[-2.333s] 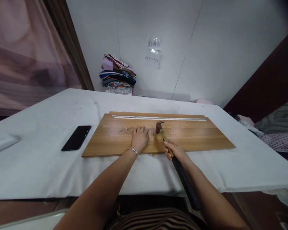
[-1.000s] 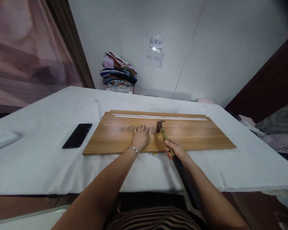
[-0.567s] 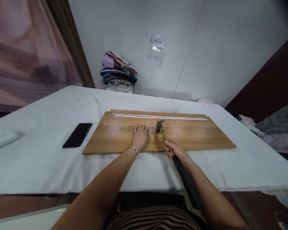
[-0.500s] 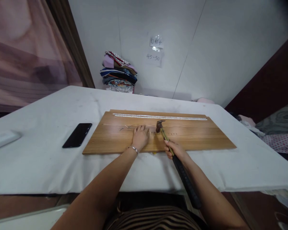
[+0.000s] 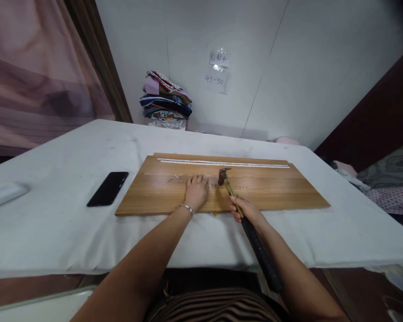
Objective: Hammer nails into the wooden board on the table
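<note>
A wooden board [image 5: 272, 190] lies on the white-covered table. My left hand [image 5: 196, 193], wearing a bracelet, rests palm down on it, fingers laid forward over the wood; nothing shows in them, though their undersides are hidden. Several loose nails [image 5: 177, 178] lie just left of these fingers. My right hand [image 5: 246, 210] is closed around the shaft of a claw hammer [image 5: 260, 250]. The hammer's rusty head is over the board, right of my left hand, and its black grip points back toward me. A row of small dark marks, perhaps nails, runs across the board near the head.
Two white measuring strips [image 5: 223, 163] run along the board's far side. A black phone [image 5: 108, 189] lies left of the board, and a white object [image 5: 5, 194] sits farther left. Folded clothes [image 5: 166, 100] are stacked against the wall at the back.
</note>
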`<action>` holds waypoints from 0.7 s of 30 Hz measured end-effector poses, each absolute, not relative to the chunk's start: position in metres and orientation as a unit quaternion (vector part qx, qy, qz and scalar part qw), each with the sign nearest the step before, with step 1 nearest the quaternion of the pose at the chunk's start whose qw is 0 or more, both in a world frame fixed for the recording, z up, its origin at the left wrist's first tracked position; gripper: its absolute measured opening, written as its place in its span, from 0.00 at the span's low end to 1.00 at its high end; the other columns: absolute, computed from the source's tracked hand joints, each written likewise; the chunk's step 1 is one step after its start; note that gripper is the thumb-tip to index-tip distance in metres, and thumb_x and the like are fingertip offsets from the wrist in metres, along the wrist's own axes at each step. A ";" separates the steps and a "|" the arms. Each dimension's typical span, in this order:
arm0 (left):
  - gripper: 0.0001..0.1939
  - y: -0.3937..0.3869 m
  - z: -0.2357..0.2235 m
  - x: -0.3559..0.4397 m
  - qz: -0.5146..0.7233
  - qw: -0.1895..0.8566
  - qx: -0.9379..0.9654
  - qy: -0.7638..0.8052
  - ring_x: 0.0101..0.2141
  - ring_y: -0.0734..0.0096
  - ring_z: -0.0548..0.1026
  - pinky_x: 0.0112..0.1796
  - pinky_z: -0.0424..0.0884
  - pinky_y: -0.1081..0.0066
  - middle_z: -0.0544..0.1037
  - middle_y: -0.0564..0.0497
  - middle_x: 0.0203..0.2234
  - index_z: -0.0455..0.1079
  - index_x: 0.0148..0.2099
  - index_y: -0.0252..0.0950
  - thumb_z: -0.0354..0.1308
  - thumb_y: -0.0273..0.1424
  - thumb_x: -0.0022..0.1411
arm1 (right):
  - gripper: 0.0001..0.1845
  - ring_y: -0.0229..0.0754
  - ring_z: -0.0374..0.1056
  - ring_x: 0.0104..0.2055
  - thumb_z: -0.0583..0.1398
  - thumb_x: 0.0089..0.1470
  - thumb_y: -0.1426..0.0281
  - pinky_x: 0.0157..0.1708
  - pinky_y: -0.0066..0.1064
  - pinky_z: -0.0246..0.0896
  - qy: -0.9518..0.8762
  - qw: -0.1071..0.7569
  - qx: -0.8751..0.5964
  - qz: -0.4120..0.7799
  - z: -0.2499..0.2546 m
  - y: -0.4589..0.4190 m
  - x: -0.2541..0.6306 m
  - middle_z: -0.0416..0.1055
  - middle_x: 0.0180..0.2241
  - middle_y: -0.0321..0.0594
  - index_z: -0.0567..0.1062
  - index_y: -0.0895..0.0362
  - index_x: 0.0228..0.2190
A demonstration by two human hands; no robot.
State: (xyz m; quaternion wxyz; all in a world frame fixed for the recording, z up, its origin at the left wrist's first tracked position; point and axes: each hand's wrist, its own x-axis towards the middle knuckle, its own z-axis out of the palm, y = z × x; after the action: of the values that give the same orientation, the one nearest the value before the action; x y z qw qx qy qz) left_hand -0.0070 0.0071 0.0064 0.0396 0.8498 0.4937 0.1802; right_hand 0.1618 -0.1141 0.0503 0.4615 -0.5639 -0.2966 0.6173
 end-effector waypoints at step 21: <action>0.17 0.008 0.007 -0.007 0.184 0.050 0.849 0.493 0.59 0.53 0.68 0.59 0.61 0.52 0.75 0.41 0.58 0.76 0.54 0.40 0.47 0.32 0.73 | 0.25 0.29 0.53 0.13 0.71 0.41 0.53 0.13 0.24 0.44 -0.296 0.459 -0.567 0.616 0.049 -0.114 0.162 0.62 0.17 0.23 0.64 0.52 0.30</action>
State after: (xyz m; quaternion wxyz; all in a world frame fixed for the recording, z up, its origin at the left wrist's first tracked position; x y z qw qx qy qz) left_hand -0.0072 0.0079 0.0070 0.0500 0.8490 0.4927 0.1844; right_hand 0.1623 -0.1138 0.0493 0.4593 -0.5673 -0.2960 0.6161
